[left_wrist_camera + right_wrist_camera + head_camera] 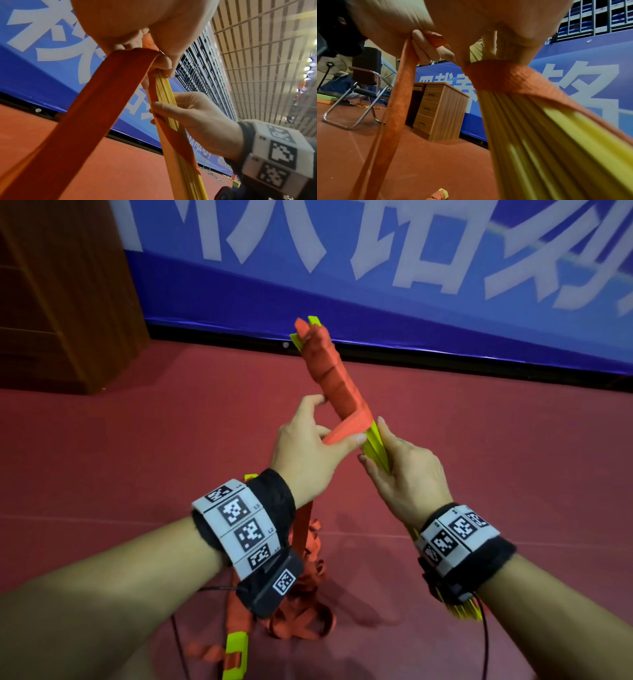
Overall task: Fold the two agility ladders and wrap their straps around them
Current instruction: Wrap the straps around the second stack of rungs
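Note:
A bundle of yellow rungs points up and away, its upper half wound in orange strap. My left hand pinches the free run of strap just left of the bundle. From there the strap hangs down toward the floor. My right hand grips the bare rungs below the last turn of strap. The second ladder lies on the floor under my left wrist as a loose heap of orange strap, with a yellow rung sticking out.
The floor is red mat. A blue banner wall runs along the far side. A wooden desk with drawers stands at the left, with a folding chair and a fan beyond it.

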